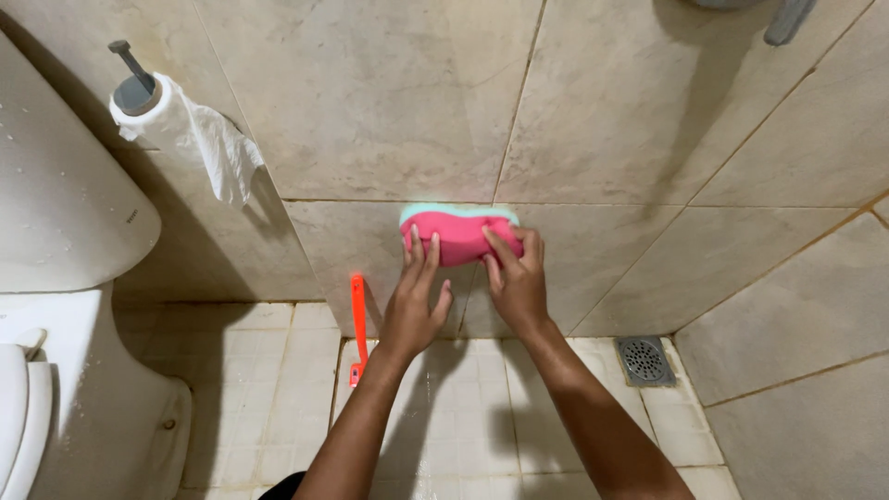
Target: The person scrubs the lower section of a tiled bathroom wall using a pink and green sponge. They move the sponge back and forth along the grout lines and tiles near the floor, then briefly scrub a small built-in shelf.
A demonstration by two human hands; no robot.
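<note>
A pink sponge (457, 234) with a light green backing is pressed flat against the beige tiled wall (389, 120), low down near the floor. My left hand (414, 301) rests its spread fingers on the sponge's lower left part. On the sponge's right side lies my right hand (517, 282), its fingers over the pink face. Both forearms reach up from the bottom of the view.
An orange brush handle (358, 324) leans against the wall left of my hands. A toilet paper roll (181, 125) hangs at upper left above a white toilet (65, 306). A metal floor drain (644, 359) sits at the right on wet small-tiled floor (463, 417).
</note>
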